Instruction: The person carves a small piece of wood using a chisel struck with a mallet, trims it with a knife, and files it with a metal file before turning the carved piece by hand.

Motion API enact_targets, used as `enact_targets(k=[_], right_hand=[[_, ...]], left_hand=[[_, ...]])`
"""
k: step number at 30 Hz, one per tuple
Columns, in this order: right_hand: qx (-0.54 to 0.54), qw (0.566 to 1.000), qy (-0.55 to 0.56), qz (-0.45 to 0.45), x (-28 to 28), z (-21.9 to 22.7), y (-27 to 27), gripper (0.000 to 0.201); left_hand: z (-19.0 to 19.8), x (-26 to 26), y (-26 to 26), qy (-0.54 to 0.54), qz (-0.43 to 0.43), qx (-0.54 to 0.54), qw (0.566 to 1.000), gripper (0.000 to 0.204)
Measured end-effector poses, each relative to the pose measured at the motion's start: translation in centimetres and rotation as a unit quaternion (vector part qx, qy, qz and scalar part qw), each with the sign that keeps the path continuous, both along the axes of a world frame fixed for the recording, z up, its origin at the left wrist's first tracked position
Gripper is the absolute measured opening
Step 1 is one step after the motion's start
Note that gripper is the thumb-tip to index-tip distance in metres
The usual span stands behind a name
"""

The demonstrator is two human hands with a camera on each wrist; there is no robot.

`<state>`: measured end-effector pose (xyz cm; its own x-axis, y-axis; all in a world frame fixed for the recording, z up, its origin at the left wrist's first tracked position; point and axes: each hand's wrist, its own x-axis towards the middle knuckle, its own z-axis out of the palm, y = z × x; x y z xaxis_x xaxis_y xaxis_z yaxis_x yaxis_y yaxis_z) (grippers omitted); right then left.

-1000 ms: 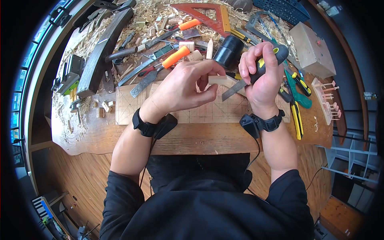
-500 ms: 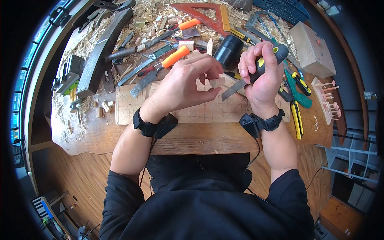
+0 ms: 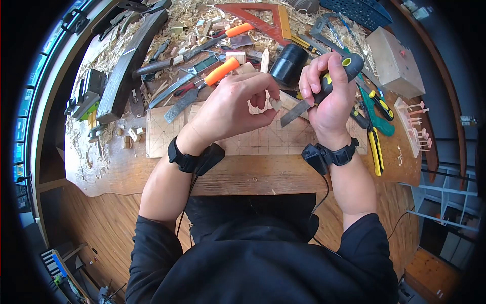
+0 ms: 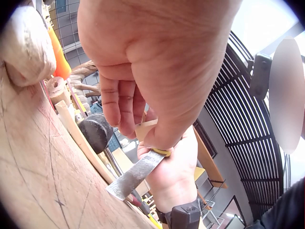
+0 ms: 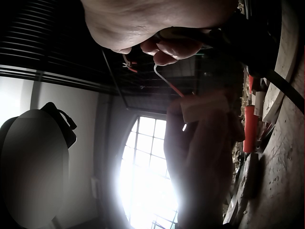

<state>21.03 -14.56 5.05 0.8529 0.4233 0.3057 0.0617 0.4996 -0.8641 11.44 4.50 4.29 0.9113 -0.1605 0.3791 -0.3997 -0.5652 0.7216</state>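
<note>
One small piece of wood [image 3: 276, 104] is in the left hand [image 3: 234, 104], pinched between its fingers and thumb above a board [image 3: 243, 144] marked with lines, which lies on the surface [image 3: 217, 172]. The fingers of the right hand [image 3: 331, 96] are wrapped round the handle of a chisel [image 3: 296, 113], whose blade slants towards the near left, just right of the wood and seemingly apart from it. On the far side lies a black mallet [image 3: 289, 64].

The wood could well twist or pop out of the pinch if the blade pushed against it, since the piece is small and nothing but the hand backs it. A blade that skidded off might reach the left thumb, as its edge lies close by. A dropped piece would probably be hard to pick out among the shavings [image 3: 115, 48] farther back.

A second ago the wood showed a long side, reaching to the right; now it is turned so that a notched, heart-like end faces the head camera. The mallet has stayed put, and the right hand keeps the chisel in nearly the same place
</note>
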Motion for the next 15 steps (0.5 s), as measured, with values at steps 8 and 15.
enact_targets(k=[8,15], right_hand=[[0.0,1.0,-0.001,0.002,-0.01,0.03,0.04,0.037],[0.006,1.0,0.003,-0.006,-0.16,0.15,0.17,0.036]], left_hand=[[0.07,0.05,-0.06,-0.013,-0.003,-0.005,1.0,0.025],[-0.09,-0.03,-0.03,0.009,0.006,-0.001,1.0,0.025]])
